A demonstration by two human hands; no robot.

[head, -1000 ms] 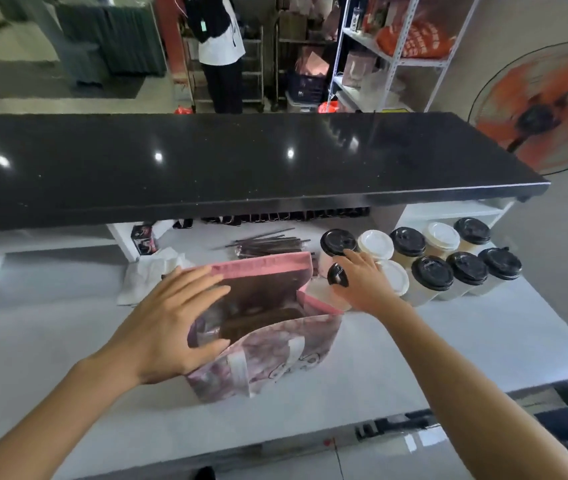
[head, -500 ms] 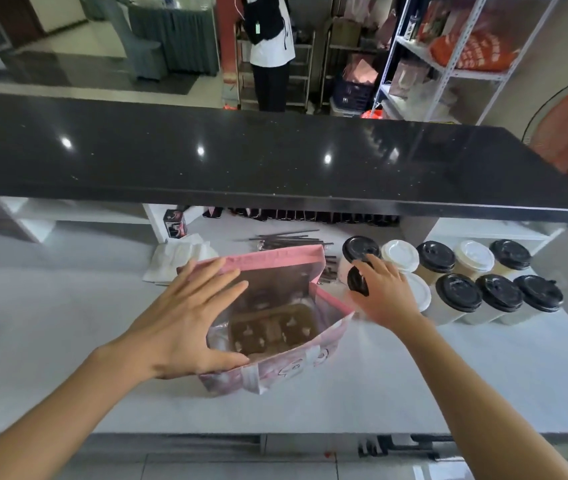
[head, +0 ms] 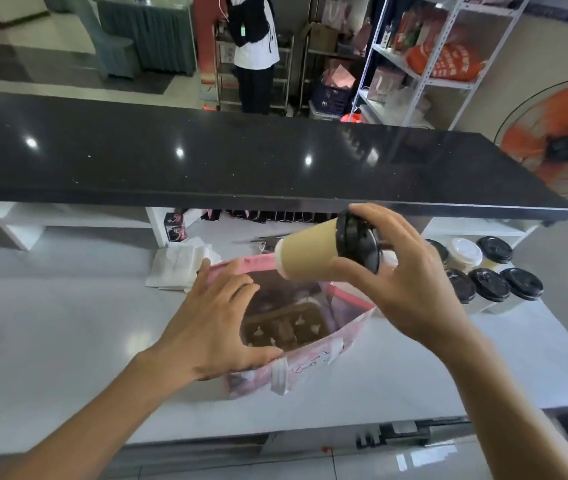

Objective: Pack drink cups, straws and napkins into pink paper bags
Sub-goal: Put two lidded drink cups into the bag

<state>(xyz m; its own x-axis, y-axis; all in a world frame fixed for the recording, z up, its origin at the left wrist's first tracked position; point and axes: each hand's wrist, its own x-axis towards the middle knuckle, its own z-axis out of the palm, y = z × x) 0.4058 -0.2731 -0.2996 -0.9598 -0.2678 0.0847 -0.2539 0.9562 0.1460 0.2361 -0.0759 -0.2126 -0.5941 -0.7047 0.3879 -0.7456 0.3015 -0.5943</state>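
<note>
A pink paper bag (head: 313, 358) stands open on the white counter, with a brown cup carrier (head: 284, 329) at its bottom. My left hand (head: 213, 320) rests on the bag's left rim, fingers spread, thumb along the near edge. My right hand (head: 404, 285) grips a tan cup with a black lid (head: 313, 252) by the lid end. The cup lies tilted almost on its side, above the bag's far right corner. More lidded cups (head: 490, 271) stand at the right. Dark straws (head: 262, 240) and white napkins (head: 178, 265) lie behind the bag.
A black counter top (head: 241, 161) overhangs the far side of the white counter (head: 68, 341). A small printed box (head: 174, 230) sits under it. A person stands by metal racks beyond. An orange fan (head: 566, 140) is at the right.
My right hand has lifted the black-lidded cup from the group and carried it left and up, tipping it sideways over the bag. My left hand stays on the bag's rim.
</note>
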